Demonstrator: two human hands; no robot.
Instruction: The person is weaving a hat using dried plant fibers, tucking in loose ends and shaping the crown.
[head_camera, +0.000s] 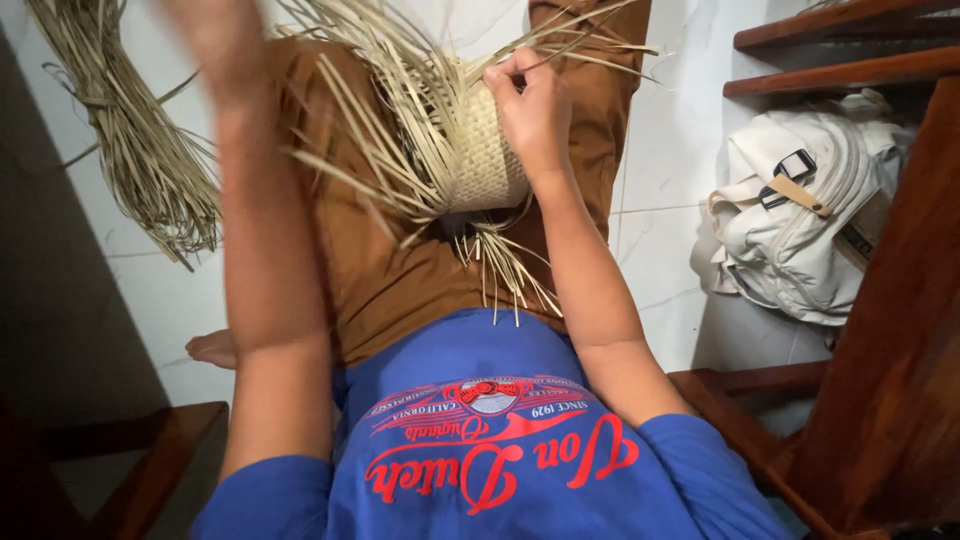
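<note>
Pale woven straw piece with loose strands: rests on the brown-trousered lap. Right hand pinches strands at its upper edge, grip closed. Left hand raised, blurred; grip unreadable. Weaving under way; next strand likely needs threading. Loose straw bundle on white tile floor.

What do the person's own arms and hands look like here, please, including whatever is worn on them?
Both forearms are bare from above the elbow down. Short blue sleeves of a T-shirt with a red print on the front cover the upper arms. The right hand shows no glove, ring or watch. The left hand is blurred and partly cut off by the frame edge, so details cannot be made out.
</note>
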